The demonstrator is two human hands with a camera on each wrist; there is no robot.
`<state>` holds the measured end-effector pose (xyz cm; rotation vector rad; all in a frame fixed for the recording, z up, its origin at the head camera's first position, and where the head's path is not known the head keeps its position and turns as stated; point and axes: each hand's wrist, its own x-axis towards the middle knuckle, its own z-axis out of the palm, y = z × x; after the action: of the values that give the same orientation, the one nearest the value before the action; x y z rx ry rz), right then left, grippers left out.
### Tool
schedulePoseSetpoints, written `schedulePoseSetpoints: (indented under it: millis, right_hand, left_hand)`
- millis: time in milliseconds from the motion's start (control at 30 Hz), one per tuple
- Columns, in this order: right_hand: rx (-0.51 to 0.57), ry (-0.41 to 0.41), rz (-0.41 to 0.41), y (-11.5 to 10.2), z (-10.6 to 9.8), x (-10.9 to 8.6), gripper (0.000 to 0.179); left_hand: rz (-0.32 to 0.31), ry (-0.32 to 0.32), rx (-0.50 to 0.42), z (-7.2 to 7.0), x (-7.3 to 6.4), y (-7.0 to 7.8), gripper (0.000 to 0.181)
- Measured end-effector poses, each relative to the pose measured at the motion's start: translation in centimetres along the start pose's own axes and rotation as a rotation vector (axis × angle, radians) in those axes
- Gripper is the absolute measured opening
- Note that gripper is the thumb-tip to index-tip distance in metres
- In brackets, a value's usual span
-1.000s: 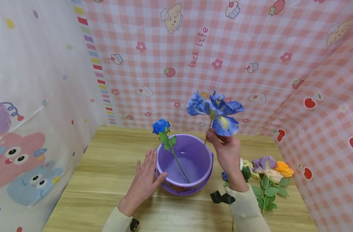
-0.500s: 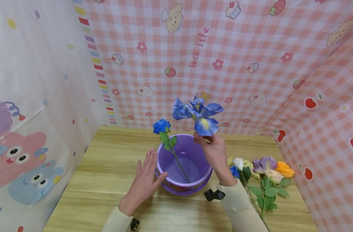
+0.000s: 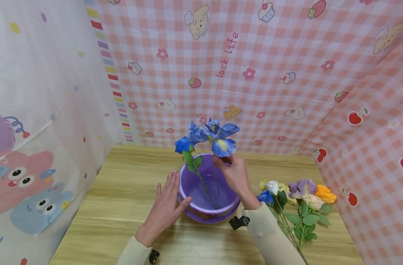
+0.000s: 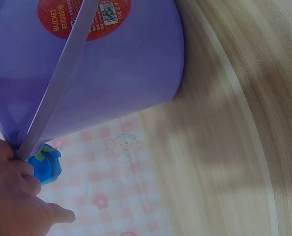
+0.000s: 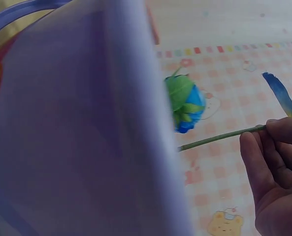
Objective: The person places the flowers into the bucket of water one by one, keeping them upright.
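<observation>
A purple bucket [image 3: 210, 211] stands upright on the table, its handle lowered along the front. Inside it a blue rose [image 3: 184, 145] leans to the left, its green stem reaching down to the bucket's floor. My right hand [image 3: 234, 176] is over the bucket's right rim and pinches the thin stem of a blue iris [image 3: 222, 141] just below the bloom. That stem [image 5: 219, 138] runs down into the bucket. With fingers straight, my left hand [image 3: 166, 206] rests against the bucket's left side, fingertips by the rim and handle joint in the left wrist view.
Right of the bucket lie several loose flowers: a white rose [image 3: 272, 187], another blue flower [image 3: 265, 198], a purple one [image 3: 303, 187] and an orange one [image 3: 325, 194]. Checked cloth [image 3: 175, 95] hangs behind the wooden table [image 3: 122, 176].
My right hand has carried the blue iris leftward and down, from beyond the bucket's right rim to over its opening. The left hand and the bucket have stayed in place.
</observation>
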<state>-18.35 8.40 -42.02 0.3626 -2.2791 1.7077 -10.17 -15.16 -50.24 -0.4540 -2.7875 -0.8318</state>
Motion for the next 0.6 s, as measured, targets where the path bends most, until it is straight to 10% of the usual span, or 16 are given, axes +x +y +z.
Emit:
schedulePoseSetpoints:
  millis: [600]
  right_hand:
    - [-0.182,-0.043,-0.004,1.3,1.0,-0.1,0.010]
  left_hand:
    - [-0.007,-0.012,-0.010,-0.2,0.0,0.2,0.090]
